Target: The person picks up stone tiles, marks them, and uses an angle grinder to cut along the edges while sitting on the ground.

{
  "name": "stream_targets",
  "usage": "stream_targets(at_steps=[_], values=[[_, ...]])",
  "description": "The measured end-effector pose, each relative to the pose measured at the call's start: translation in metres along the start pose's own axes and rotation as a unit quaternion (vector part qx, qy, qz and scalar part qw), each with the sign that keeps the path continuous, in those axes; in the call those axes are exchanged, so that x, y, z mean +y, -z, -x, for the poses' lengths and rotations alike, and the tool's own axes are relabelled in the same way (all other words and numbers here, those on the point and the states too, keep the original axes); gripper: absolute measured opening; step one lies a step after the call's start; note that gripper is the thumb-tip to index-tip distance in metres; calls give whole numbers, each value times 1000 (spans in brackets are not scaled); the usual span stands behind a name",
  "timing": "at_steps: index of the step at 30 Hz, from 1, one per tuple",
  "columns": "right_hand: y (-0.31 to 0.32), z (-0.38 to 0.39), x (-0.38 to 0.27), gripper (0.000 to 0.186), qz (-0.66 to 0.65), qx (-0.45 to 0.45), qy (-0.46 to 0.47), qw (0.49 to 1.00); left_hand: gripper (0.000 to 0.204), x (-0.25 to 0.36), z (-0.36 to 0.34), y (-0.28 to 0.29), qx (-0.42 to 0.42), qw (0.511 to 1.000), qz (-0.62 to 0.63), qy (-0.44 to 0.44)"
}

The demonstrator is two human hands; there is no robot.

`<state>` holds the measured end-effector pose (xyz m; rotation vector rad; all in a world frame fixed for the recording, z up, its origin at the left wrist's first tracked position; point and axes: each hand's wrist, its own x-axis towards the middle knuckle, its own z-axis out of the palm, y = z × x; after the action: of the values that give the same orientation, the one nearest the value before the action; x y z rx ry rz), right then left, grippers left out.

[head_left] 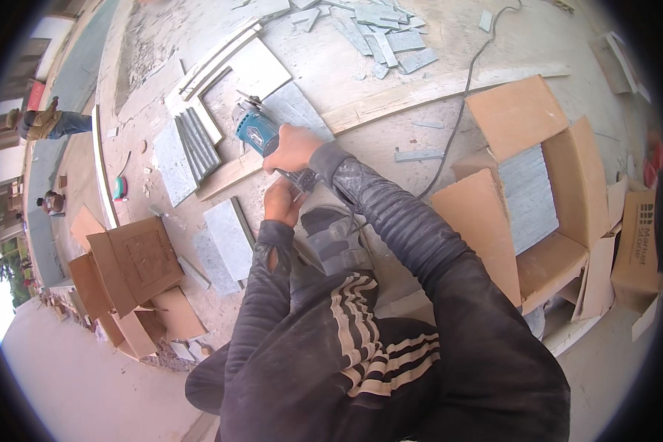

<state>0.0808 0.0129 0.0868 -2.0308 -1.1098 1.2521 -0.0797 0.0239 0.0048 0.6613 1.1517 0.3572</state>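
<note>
A teal angle grinder [255, 131] points toward a grey stone tile [296, 109] on the dusty floor. My right hand [292, 147] grips the top of its body. My left hand [281, 202] is closed around the dark rear handle just below. Its black cable [460, 103] snakes away to the upper right. A wooden plank [390, 101] lies under the tile's edge. My knees and striped trousers fill the lower middle.
Cut grey tile strips [199, 144] and slabs [228, 239] lie to the left. Tile offcuts [387, 37] are scattered at the top. An open cardboard box of tiles [527, 195] stands right, flattened boxes [136, 269] left. Two other people [48, 121] are at the far left.
</note>
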Motion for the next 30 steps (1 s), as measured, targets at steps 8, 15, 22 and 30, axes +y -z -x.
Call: stream_targets(at_steps=[8, 15, 22, 30], values=[[4, -16, 3, 70, -4, -33, -12, 999, 20, -3, -4, 3, 3, 1000, -6, -3], [10, -13, 6, 69, -20, -45, -17, 999, 20, 4, 3, -8, 4, 1000, -15, 17], [13, 25, 13, 81, -17, -66, -23, 997, 23, 5, 2, -3, 27, 999, -30, 5], [17, 94, 42, 82, -41, -20, -19, 999, 24, 7, 0, -6, -16, 999, -34, 14]])
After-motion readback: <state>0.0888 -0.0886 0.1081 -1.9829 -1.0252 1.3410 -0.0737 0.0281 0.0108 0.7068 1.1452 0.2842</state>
